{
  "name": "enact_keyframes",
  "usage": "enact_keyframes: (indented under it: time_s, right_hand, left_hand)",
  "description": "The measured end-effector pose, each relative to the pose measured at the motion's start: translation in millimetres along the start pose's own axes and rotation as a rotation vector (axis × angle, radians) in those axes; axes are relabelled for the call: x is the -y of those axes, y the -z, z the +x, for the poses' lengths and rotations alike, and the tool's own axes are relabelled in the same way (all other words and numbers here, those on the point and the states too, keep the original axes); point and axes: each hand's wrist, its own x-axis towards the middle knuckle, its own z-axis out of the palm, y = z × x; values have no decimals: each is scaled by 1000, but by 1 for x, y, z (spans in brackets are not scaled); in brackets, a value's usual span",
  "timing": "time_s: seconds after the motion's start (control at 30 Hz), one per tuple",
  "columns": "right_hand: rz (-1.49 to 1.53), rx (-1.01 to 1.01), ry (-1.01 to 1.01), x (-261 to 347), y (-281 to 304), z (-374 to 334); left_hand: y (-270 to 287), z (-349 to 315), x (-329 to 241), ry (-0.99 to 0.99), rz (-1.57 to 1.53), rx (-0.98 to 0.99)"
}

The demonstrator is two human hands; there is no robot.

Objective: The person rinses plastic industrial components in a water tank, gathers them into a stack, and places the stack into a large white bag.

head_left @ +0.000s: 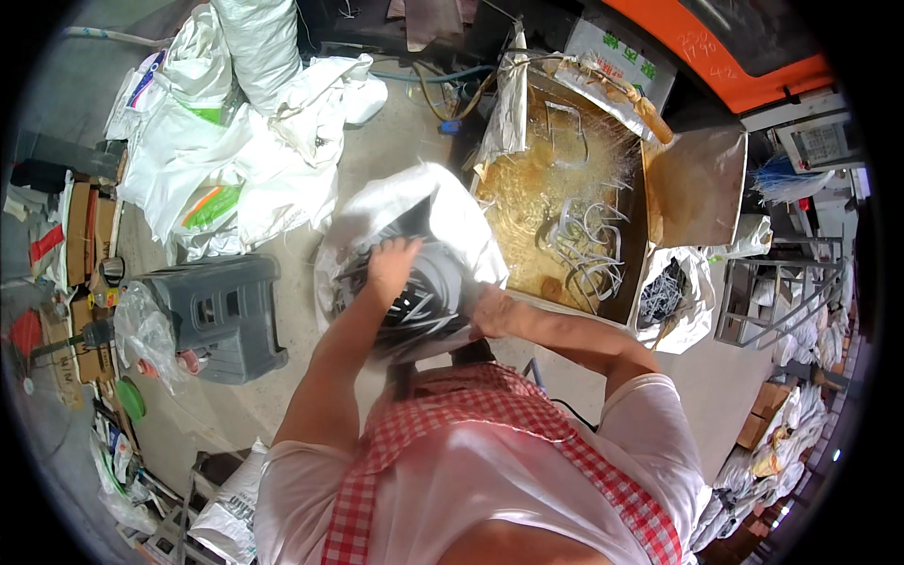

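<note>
In front of me a white woven sack (pixel 363 202) stands with its mouth spread wide. Dark grey plastic pieces (pixel 424 282), some of them long strips, fill its mouth; the near part is smeared by motion. My left hand (pixel 391 266) reaches over them with its fingers stretched out, resting on or just above the pieces. At the right side of the mouth is my right hand (pixel 490 311), beside a dark grey surface. Its fingers are blurred and partly hidden, so whether it grips the edge there I cannot make out.
Right of the sack stands a water-filled trough (pixel 527 202) with pale curved strips (pixel 584 250) in it. A smaller sack of dark strips (pixel 692 325) sits at its near corner. White sacks (pixel 273 141) are heaped at far left, above a grey plastic crate (pixel 226 315).
</note>
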Motion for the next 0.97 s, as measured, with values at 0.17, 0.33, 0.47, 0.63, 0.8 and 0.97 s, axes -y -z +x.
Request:
enact_keyframes:
  time_s: [0.17,0.33,0.47,0.63,0.8,0.97]
  right_hand:
    - [348,-291,414,20,17,-22]
    - [936,-550,296,8,40,-38]
    - [807,-668,-315,-10,90,-17]
    - [674,-268,-713,-5,95,28]
    - [619,-634,-470,-34,18,38]
    - [1271,-722,-305,-28,51,17]
  left_hand:
    - [-1,0,-1,62,-68,83]
    - [13,-10,-11,-34,-40,120]
    - [3,-10,-8,-11,-36,122]
    - [28,-7,-4,22,-176,264]
    - [86,-64,0,194,-538,-81]
    - [109,-149,-2,459,-705,-387]
